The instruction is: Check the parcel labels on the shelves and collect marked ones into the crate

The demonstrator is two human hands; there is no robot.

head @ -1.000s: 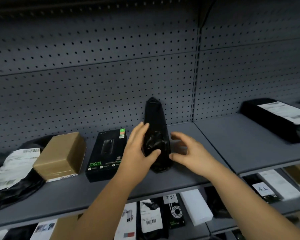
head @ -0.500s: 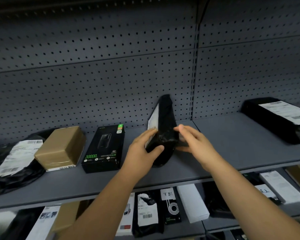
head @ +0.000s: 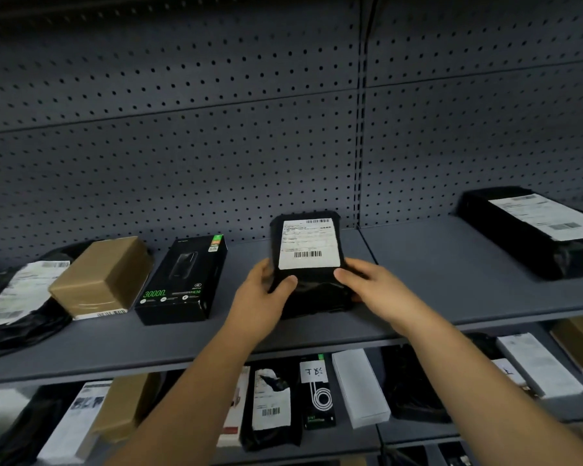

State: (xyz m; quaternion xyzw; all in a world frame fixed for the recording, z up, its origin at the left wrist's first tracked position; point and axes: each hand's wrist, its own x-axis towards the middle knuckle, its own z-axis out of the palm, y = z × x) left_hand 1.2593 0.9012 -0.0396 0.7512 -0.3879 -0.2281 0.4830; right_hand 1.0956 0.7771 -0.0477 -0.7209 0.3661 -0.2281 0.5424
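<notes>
A black plastic-wrapped parcel (head: 313,294) with a white barcode label facing me is held tilted up over the grey shelf (head: 435,264). My left hand (head: 261,297) grips its lower left side, thumb on the front. My right hand (head: 372,285) grips its lower right side, thumb on the front just below the label. No crate is in view.
On the same shelf lie a black power-bank box (head: 182,280), a brown taped box (head: 103,275), a black bag with a label (head: 17,297) at far left and a long black labelled parcel (head: 535,230) at right. The lower shelf (head: 401,435) holds several boxes and bags. Pegboard wall behind.
The parcel stood on edge with its thin side towards me; both hands have turned it so that the white label faces me. My right hand has closed onto its right side.
</notes>
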